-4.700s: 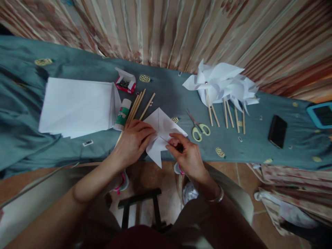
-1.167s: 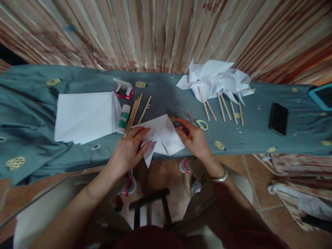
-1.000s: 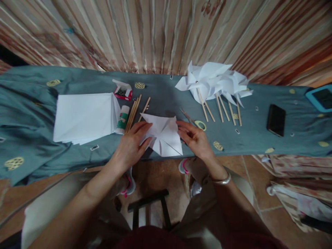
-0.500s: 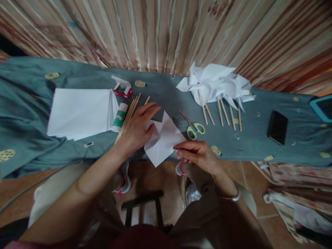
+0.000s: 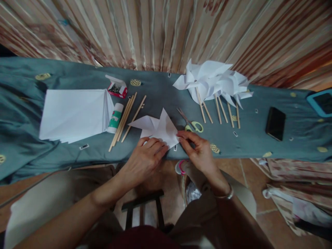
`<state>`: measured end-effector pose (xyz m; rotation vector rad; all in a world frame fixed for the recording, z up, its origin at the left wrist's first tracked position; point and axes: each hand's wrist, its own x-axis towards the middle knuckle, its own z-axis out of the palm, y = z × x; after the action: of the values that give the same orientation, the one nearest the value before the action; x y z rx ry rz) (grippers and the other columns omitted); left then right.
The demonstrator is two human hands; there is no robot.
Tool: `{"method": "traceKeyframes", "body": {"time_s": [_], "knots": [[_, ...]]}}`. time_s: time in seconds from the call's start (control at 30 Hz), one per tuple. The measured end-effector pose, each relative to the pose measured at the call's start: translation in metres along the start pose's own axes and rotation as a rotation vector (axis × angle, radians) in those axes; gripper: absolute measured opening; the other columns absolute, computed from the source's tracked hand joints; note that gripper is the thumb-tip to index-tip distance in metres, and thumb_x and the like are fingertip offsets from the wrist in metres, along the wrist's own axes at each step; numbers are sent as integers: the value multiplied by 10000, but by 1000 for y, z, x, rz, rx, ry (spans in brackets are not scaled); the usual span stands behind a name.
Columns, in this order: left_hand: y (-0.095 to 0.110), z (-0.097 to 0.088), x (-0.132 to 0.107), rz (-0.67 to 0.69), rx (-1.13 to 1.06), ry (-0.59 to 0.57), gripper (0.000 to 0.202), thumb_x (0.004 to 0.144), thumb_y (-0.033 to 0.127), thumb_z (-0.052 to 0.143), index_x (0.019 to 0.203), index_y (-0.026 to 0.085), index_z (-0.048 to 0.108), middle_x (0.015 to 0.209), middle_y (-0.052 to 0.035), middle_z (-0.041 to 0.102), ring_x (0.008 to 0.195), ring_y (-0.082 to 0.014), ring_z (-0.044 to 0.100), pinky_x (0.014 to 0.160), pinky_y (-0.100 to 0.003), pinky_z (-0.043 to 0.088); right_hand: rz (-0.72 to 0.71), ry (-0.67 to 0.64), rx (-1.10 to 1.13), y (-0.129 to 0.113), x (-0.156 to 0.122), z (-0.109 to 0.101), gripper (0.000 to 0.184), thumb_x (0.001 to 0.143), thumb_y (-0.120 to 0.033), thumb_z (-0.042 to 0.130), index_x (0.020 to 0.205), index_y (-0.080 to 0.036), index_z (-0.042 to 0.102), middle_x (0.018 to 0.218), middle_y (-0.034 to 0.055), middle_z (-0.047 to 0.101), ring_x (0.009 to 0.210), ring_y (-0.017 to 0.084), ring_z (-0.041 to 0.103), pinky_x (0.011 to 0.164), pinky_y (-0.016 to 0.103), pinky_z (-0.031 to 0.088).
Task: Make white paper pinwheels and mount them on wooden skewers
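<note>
A white cut paper square (image 5: 158, 127) with its flaps partly folded lies on the teal cloth (image 5: 160, 93) near the table's front edge. My left hand (image 5: 145, 160) rests on its near edge, fingers curled onto the paper. My right hand (image 5: 198, 148) pinches the sheet's right corner between thumb and fingers. Green-handled scissors (image 5: 192, 123) lie just beyond my right hand. Several wooden sticks (image 5: 127, 116) and a glue stick (image 5: 114, 117) lie to the left of the sheet.
A stack of white paper (image 5: 74, 114) lies at the left, with a small red box of pins (image 5: 116, 88) behind it. Finished paper pinwheels on sticks (image 5: 212, 84) lie at the back right. A black phone (image 5: 275, 123) and a blue-cased tablet (image 5: 321, 103) sit far right.
The paper has been turned on the cloth. My left hand came back from the far side of the sheet to its near edge; my right hand moved up to the right corner.
</note>
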<state>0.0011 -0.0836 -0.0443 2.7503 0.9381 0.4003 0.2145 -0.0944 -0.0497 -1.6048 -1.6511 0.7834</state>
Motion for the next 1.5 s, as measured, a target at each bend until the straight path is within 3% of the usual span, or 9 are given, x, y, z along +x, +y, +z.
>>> {"method": "traceKeyframes", "body": {"time_s": [0.23, 0.43, 0.57, 0.73, 0.83, 0.97, 1.1, 1.27, 1.5], "knots": [[-22, -5, -9, -96, 13, 31, 390, 859, 20, 485, 1180, 181, 637, 1138, -103, 704, 1078, -281, 611, 934, -476, 402, -296, -46, -211, -5, 0, 11, 268, 908, -172, 558, 1146, -187, 680, 1210, 97, 697, 1151, 245, 607, 1023, 445, 487], [-30, -2, -14, -97, 72, 30, 313, 897, 63, 466, 1138, 146, 648, 1149, -117, 694, 979, -278, 619, 810, -421, 473, -362, -124, -250, -7, -2, 18, 308, 921, -189, 550, 1216, -196, 639, 1246, 99, 678, 1171, 252, 596, 1029, 466, 491], [-27, -4, -16, -95, 108, 17, 297, 908, 74, 464, 1135, 137, 644, 1114, -120, 702, 951, -268, 627, 803, -408, 503, -390, -152, -266, -10, -3, 24, 307, 932, -184, 527, 1218, -192, 638, 1211, 98, 693, 1144, 252, 608, 1011, 453, 504], [-11, -2, -18, -7, 70, 52, 307, 889, 37, 491, 1159, 91, 625, 1193, -145, 675, 1062, -263, 616, 888, -396, 520, -377, -93, -266, -11, 1, 26, 292, 945, -181, 495, 1190, -180, 655, 1155, 101, 712, 1091, 247, 627, 975, 440, 522], [-13, -3, -19, 2, 65, 77, 295, 895, 45, 495, 1160, 69, 619, 1201, -152, 670, 1080, -257, 606, 909, -383, 523, -334, -33, -270, -9, 4, 24, 291, 949, -197, 488, 1182, -203, 661, 1140, 94, 717, 1072, 252, 632, 954, 455, 527], [-40, -17, -25, -148, 50, 139, 206, 922, 159, 516, 1062, 135, 665, 1044, -100, 706, 958, -245, 617, 852, -397, 540, -357, -15, -266, -10, 4, 27, 287, 958, -205, 481, 1186, -196, 655, 1132, 93, 719, 1070, 252, 625, 947, 451, 530], [-63, -30, -34, -306, 15, 167, 261, 941, 190, 465, 1083, 159, 681, 1043, -103, 706, 952, -246, 624, 862, -407, 536, -460, -89, -289, -20, 1, 42, 324, 969, -196, 461, 1256, -187, 610, 1203, 107, 690, 1129, 253, 600, 992, 452, 509], [-62, -24, -41, -382, -22, 103, 306, 951, 225, 426, 1133, 170, 666, 992, -104, 722, 902, -240, 653, 823, -385, 552, -489, -192, -377, -35, 2, 65, 362, 949, -236, 520, 1300, -168, 574, 1267, 153, 647, 1150, 282, 579, 995, 470, 504], [-65, -25, -52, -527, -110, 87, 346, 947, 308, 422, 1175, 191, 653, 1032, -92, 743, 886, -226, 706, 783, -335, 558, -463, -191, -464, -40, 6, 79, 349, 919, -306, 591, 1235, -160, 602, 1241, 168, 648, 1105, 312, 587, 959, 492, 522]]}}
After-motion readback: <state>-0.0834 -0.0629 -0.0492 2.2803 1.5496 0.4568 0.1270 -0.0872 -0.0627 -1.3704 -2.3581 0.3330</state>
